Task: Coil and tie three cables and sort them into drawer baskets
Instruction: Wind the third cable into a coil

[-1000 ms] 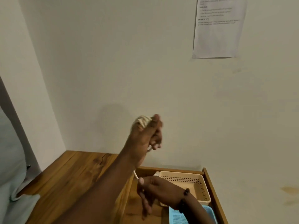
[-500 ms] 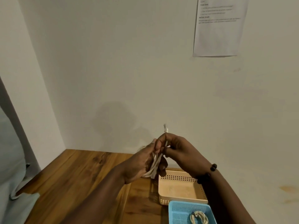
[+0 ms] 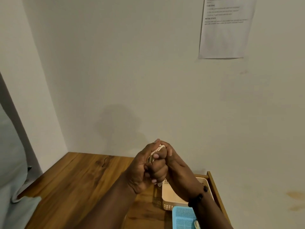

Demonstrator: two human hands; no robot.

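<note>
Both hands are clasped together above the open drawer, closed around a bundled white cable [image 3: 158, 150]. My left hand [image 3: 142, 169] grips the bundle from the left. My right hand [image 3: 171, 164] wraps it from the right, a beaded bracelet on its wrist. Only a few cream loops show between the fingers, and a white end pokes out below the fists. Under the hands sits a beige basket [image 3: 168, 198]. In front of it is a blue basket [image 3: 181, 217] with a bit of another coiled white cable [image 3: 196, 224] inside.
The baskets sit in an open wooden drawer [image 3: 214, 185] beside a wooden tabletop [image 3: 74, 182]. A white wall stands close behind, with a printed paper sheet [image 3: 226, 28] taped up high. Pale fabric [image 3: 11, 162] hangs at the left edge.
The hands came together on the cable, then closed fully around the bundle and dropped slightly. The upright cable end seen half a second ago is now tucked out of sight.
</note>
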